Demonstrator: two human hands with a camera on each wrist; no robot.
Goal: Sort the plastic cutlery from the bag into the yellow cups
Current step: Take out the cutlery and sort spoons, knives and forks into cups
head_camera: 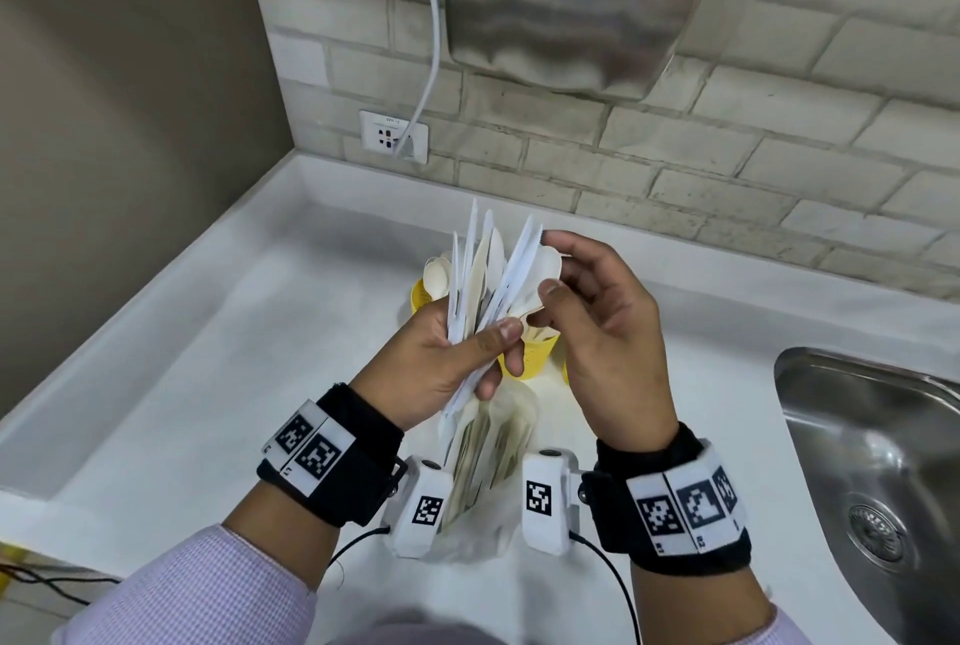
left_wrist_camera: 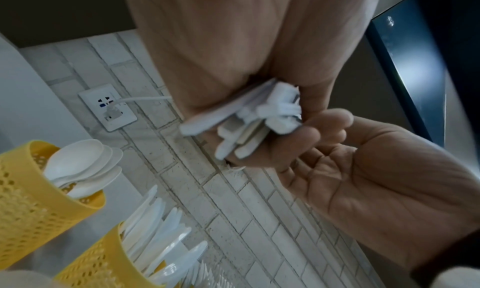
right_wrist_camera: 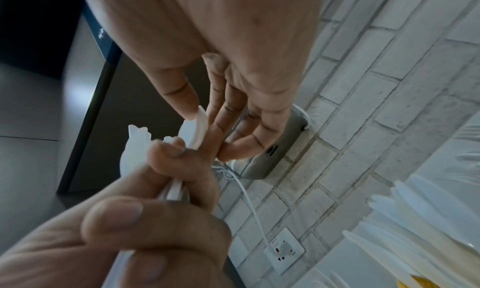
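White desk (head_camera: 218,384) below: left hand (head_camera: 441,363) grips a fanned cutlery bundle (head_camera: 483,275) so right hand (head_camera: 597,311) can pinch out one spoon (head_camera: 545,265) for the yellow cups (head_camera: 530,353); bag (head_camera: 488,462) lies beneath

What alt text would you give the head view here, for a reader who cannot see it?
Over a white counter, the left hand grips a fanned bundle of white plastic cutlery while the right hand pinches one spoon at its top. Yellow cups stand behind the hands, a clear bag of cutlery lies below them, and a steel sink is at right.
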